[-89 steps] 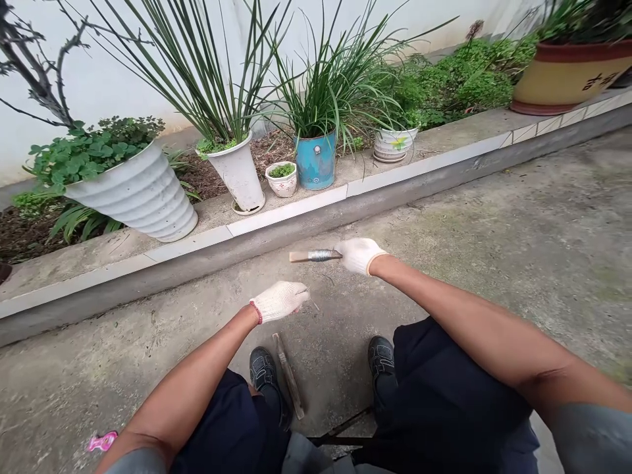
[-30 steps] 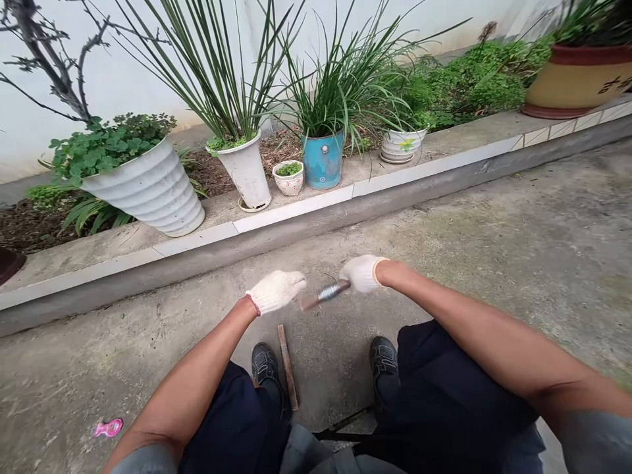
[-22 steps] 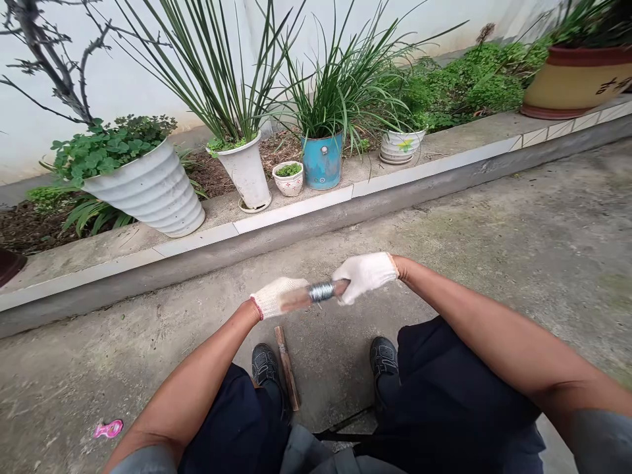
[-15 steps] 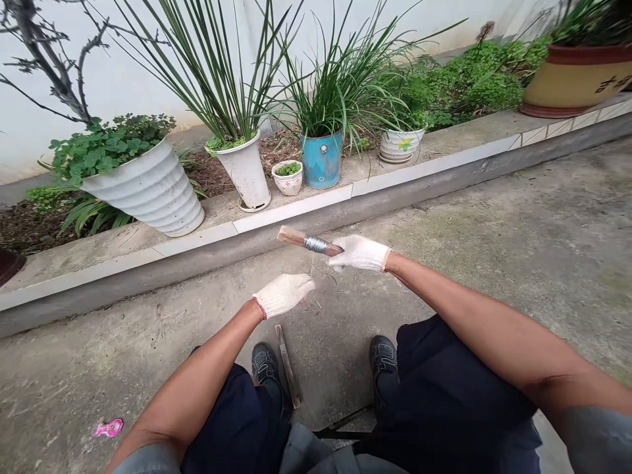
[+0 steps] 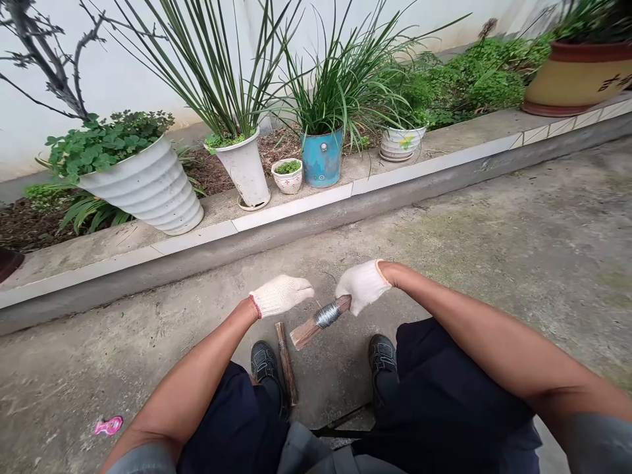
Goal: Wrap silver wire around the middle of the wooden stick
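My right hand [image 5: 364, 286], in a white knitted glove, is closed round one end of a short wooden stick [image 5: 305, 334]. Silvery metal wire [image 5: 326, 315] is wound in a tight band round the stick's middle, and the free end of the wood points down and left. My left hand [image 5: 283, 295], gloved too, is pinched just left of the coil. A thin strand of wire runs from its fingertips to the coil. On the ground by my left shoe lies a second wooden stick [image 5: 286, 364].
Potted plants line a low ledge [image 5: 291, 209] ahead, among them a ribbed white pot [image 5: 148, 187], a blue pot [image 5: 322, 158] and a large yellow pot [image 5: 575, 82]. A pink object [image 5: 108, 425] lies on the concrete at lower left. My shoes stand either side of the hands' area.
My right hand has come down and tilted the wire-wound stick, so its free end now points toward me, lower than before. My left hand has barely moved.
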Tool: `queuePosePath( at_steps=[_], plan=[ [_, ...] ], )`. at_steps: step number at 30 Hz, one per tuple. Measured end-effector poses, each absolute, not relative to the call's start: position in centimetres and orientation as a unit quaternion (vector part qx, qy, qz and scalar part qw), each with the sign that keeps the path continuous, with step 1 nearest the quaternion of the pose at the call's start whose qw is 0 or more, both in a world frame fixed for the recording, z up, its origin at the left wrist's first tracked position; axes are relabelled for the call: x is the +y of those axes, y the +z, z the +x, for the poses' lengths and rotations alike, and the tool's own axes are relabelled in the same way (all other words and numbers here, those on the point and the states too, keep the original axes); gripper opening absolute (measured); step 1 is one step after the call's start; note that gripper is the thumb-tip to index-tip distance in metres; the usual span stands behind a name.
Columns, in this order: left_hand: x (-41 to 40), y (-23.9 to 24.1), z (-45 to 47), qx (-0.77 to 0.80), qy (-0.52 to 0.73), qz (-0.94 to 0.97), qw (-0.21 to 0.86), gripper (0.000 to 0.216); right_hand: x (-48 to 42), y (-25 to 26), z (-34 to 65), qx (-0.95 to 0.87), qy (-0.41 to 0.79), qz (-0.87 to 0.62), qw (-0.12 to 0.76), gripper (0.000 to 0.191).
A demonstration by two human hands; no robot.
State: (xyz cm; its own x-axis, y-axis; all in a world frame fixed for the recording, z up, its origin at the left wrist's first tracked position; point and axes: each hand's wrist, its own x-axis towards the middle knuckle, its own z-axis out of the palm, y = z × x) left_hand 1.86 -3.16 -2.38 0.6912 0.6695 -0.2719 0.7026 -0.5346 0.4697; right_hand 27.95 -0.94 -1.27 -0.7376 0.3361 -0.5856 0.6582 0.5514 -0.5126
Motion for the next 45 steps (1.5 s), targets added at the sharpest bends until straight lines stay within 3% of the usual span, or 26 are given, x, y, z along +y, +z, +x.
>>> queuePosePath(
  at_steps=[4,8,10,13,16,19,22,30,35,39,42,45],
  plan=[
    [-3.6,-2.5,1.8,0.428,0.002,0.827,0.365,0.039,-0.7,0.7,28.5,0.816,-0.447,0.357,0.083,0.025],
    [-3.7,-2.3,2.1,0.448,0.009,0.828,0.338,0.046,0.5,1.0,28.3,0.762,-0.439,0.471,-0.069,0.028],
    [-3.7,-2.0,2.4,0.453,-0.002,0.835,0.314,0.043,1.3,0.4,28.3,0.752,-0.393,0.52,-0.103,0.026],
    [-3.7,-1.5,2.5,0.462,-0.027,0.839,0.285,0.041,2.5,-0.9,28.4,0.768,-0.271,0.577,-0.063,0.024],
    [-3.6,-1.1,2.1,0.448,-0.041,0.859,0.244,0.038,2.6,-2.1,28.1,0.788,-0.189,0.581,0.07,0.02],
    [-3.3,-1.2,1.5,0.421,-0.054,0.885,0.194,0.035,1.2,-2.7,27.3,0.813,-0.175,0.513,0.213,0.018],
    [-3.1,-1.7,1.3,0.405,-0.064,0.897,0.166,0.037,-0.4,-2.8,26.8,0.858,-0.207,0.39,0.263,0.013],
    [-3.5,-1.7,1.8,0.42,-0.056,0.858,0.289,0.037,-1.2,-0.8,28.4,0.866,-0.371,0.279,0.184,0.02],
    [-3.6,-0.7,1.8,0.467,-0.013,0.828,0.31,0.046,-0.8,0.8,28.3,0.797,-0.424,0.431,0.005,0.028],
    [-3.7,-0.4,1.8,0.47,0.014,0.835,0.286,0.047,0.6,0.8,27.9,0.748,-0.372,0.537,-0.115,0.028],
    [-3.7,-0.7,1.6,0.435,-0.018,0.862,0.261,0.042,2.0,0.0,28.3,0.752,-0.272,0.593,-0.094,0.03],
    [-3.6,-1.2,1.3,0.379,-0.044,0.902,0.202,0.033,2.8,-1.3,28.6,0.768,-0.189,0.611,0.024,0.026]
  ],
)
